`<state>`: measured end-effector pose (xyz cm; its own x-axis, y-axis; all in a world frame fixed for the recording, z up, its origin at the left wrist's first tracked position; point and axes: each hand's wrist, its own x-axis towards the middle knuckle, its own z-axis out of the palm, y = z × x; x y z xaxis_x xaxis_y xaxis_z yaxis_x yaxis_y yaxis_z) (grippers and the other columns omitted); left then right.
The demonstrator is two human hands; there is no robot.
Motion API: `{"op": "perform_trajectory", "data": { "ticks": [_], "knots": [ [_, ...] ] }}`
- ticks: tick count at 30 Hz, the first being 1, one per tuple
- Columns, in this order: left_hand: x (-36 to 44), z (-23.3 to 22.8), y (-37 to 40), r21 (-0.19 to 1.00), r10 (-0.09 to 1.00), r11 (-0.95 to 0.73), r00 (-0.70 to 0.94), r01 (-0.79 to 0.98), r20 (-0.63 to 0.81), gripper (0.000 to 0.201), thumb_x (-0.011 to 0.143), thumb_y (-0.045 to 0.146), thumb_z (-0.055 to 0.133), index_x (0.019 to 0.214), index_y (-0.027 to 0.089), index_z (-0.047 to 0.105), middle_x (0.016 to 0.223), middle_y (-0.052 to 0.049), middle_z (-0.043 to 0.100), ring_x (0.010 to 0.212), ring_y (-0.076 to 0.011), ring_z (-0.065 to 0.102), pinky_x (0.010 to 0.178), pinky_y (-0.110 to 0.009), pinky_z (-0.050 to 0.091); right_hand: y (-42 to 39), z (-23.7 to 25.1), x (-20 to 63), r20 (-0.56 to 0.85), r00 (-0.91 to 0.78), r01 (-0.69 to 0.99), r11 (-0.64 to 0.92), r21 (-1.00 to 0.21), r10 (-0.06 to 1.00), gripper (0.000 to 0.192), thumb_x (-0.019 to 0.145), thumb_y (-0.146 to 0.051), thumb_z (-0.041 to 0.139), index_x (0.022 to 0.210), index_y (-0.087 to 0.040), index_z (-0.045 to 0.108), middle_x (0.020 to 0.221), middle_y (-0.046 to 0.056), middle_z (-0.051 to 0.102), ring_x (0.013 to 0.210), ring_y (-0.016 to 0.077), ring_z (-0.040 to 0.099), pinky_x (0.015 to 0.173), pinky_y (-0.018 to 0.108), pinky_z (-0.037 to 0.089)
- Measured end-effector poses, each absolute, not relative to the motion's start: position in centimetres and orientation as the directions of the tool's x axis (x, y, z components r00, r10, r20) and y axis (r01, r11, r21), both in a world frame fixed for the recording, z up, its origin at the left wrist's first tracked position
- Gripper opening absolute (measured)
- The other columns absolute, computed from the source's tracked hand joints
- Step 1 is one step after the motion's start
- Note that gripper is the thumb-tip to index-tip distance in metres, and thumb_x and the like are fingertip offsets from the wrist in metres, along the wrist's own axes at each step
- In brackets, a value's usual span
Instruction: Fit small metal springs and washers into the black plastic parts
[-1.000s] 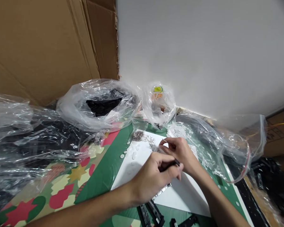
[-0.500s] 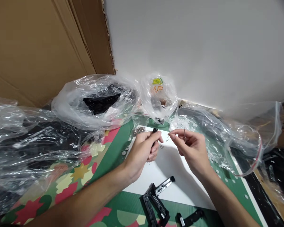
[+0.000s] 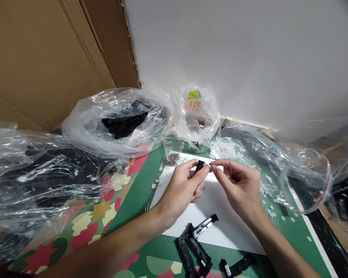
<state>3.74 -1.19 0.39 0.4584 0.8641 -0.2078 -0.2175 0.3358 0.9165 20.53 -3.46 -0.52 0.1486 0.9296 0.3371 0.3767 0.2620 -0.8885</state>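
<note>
A small black plastic part (image 3: pixel 199 166) is gripped between the thumb and fingers of my left hand (image 3: pixel 183 188), above the white sheet (image 3: pixel 217 224). My right hand (image 3: pixel 238 184) is beside it, thumb and forefinger pinched together close to the part's end. Whatever sits in that pinch is too small to make out. A ring-like metal band shows at a finger of the right hand. Below the hands, several long black plastic pieces (image 3: pixel 194 247) lie in a heap, and a shorter black piece (image 3: pixel 238 266) rests to their right.
Small metal parts (image 3: pixel 172 158) sit in a clear bag behind my left hand. White discs (image 3: pixel 227 148) spill from a clear bag (image 3: pixel 258 154) at right. Plastic bags with black parts (image 3: pixel 124 125) stand at back left, by a cardboard box (image 3: pixel 46 58). A white wall (image 3: pixel 243 61) rises behind.
Both hands have drawn closer together, the right pinch now nearly touching the black part. The left hand has turned the part so more of it shows.
</note>
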Motion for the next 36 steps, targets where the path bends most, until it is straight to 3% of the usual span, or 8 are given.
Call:
{"op": "perform_trajectory", "data": {
  "ticks": [7,12,17,22,25,27,32,36],
  "knots": [
    [3.8,0.9,-1.3,0.947,0.900,0.248,0.410,-0.204,-0.147,0.031,0.099,0.043,0.073,0.089,0.018,0.059,0.061,0.010,0.037,0.051,-0.0053,0.028,0.046,-0.017,0.023,-4.6,-0.5,20.8,0.536,0.127,0.582,0.375,-0.722,0.834,0.012,0.097,-0.023,0.073,0.105,-0.020,0.081,0.061,-0.009,0.029,0.052,0.0100,0.028,0.048,0.025,0.026],
    [3.9,0.5,-1.3,0.968,0.894,0.197,0.433,-0.158,-0.112,0.033,0.099,0.045,0.071,0.086,0.018,0.059,0.060,0.009,0.039,0.051,-0.0062,0.031,0.048,-0.019,0.025,-5.4,-1.0,21.6,0.676,-0.039,0.712,0.495,-0.498,0.736,0.019,0.098,-0.016,0.070,0.112,-0.022,0.081,0.054,-0.008,0.048,0.045,0.0088,0.030,0.044,0.025,0.029],
    [3.9,0.3,-1.2,0.967,0.870,0.224,0.472,-0.124,-0.141,0.034,0.099,0.048,0.070,0.087,0.019,0.057,0.056,0.010,0.039,0.048,-0.0065,0.028,0.045,-0.019,0.021,-5.4,-1.4,21.8,0.689,-0.118,0.747,0.521,-0.413,0.715,0.017,0.099,-0.016,0.070,0.111,-0.022,0.080,0.056,-0.004,0.063,0.042,0.0084,0.041,0.044,0.024,0.033],
    [3.8,0.6,-1.6,0.962,0.823,0.258,0.542,-0.094,-0.168,0.033,0.107,0.049,0.058,0.090,0.021,0.053,0.060,0.007,0.047,0.051,-0.0073,0.033,0.045,-0.016,0.022,-5.6,-1.0,21.5,0.687,-0.093,0.733,0.516,-0.443,0.721,0.012,0.100,-0.015,0.069,0.101,-0.020,0.080,0.057,-0.003,0.065,0.042,0.0079,0.041,0.045,0.024,0.034],
    [3.9,0.7,-1.9,0.932,0.792,0.337,0.576,-0.135,-0.203,0.032,0.109,0.052,0.052,0.097,0.022,0.053,0.063,0.006,0.054,0.047,-0.0084,0.041,0.042,-0.017,0.030,-5.8,-0.8,21.5,0.648,-0.037,0.719,0.470,-0.511,0.761,0.013,0.101,-0.017,0.069,0.100,-0.019,0.081,0.053,-0.004,0.061,0.040,0.0077,0.037,0.043,0.024,0.033],
    [3.9,0.9,-2.0,0.903,0.767,0.400,0.596,-0.156,-0.237,0.034,0.109,0.055,0.047,0.103,0.022,0.055,0.062,0.005,0.057,0.043,-0.0104,0.045,0.039,-0.018,0.030,-5.8,-0.6,21.5,0.623,0.027,0.693,0.434,-0.576,0.782,0.011,0.100,-0.020,0.071,0.099,-0.021,0.082,0.056,-0.003,0.066,0.040,0.0076,0.039,0.042,0.024,0.033],
    [3.4,1.1,-1.9,0.761,0.620,0.614,0.724,-0.210,-0.301,0.035,0.110,0.052,0.043,0.105,0.021,0.058,0.051,0.009,0.044,0.040,-0.0069,0.016,0.039,-0.018,0.014,-5.7,-0.2,21.6,0.565,0.156,0.546,0.406,-0.733,0.811,0.011,0.096,-0.021,0.076,0.089,-0.024,0.083,0.069,0.001,0.079,0.045,0.0105,0.056,0.043,0.022,0.044],
    [3.3,0.9,-1.9,0.728,0.565,0.658,0.764,-0.189,-0.312,0.031,0.109,0.044,0.040,0.099,0.021,0.057,0.052,0.009,0.040,0.043,-0.0076,0.016,0.041,-0.019,0.012,-5.7,-0.2,21.6,0.523,0.157,0.495,0.392,-0.776,0.838,0.014,0.097,-0.019,0.074,0.090,-0.024,0.084,0.072,0.001,0.081,0.051,0.0127,0.065,0.049,0.022,0.052]
  ]
}}
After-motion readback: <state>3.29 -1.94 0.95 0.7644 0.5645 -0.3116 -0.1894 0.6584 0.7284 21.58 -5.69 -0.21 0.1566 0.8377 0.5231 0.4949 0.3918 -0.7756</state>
